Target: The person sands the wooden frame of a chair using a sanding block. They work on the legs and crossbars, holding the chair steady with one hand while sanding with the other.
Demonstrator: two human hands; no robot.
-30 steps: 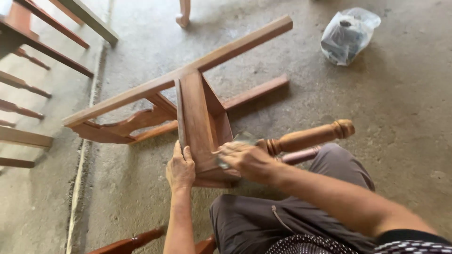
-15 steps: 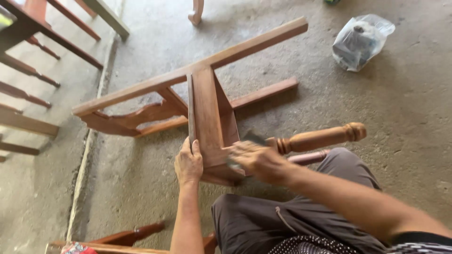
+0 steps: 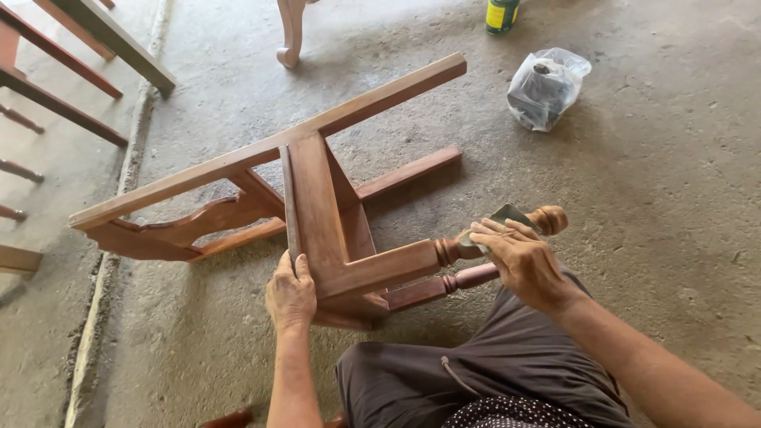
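1. The person sits on the grey concrete floor point(image 3: 682, 158) with a brown wooden chair frame point(image 3: 317, 214) that lies tipped over in front of the knees.

2. The right hand point(image 3: 523, 261) is curved, not flat. It presses a small grey sheet of sandpaper point(image 3: 507, 215) on the turned wooden leg point(image 3: 507, 230). The fingers bend over the sheet and hold it against the wood; the thumb side I cannot see well.

3. The left hand point(image 3: 291, 295) is half closed on the lower edge of the flat seat rail, the fingers over the top. It seems to steady the frame.

4. The relation that matters: the long axis of the turned leg runs from about 8 o'clock to 2 o'clock, rising a little to the right. The right hand lies across this axis, near the outer end, with the round knob of the leg just beyond the fingertips at 2 o'clock.

5. The right hand is clearly the nearer one to the leg. The left hand is well apart from it, at 9 o'clock from the right hand.

6. A second turned rail point(image 3: 444, 287) lies just below the first one, parallel to it and near the right wrist.

7. A clear plastic bag with dark contents point(image 3: 545, 87) lies at 12 o'clock from the right hand, well apart.
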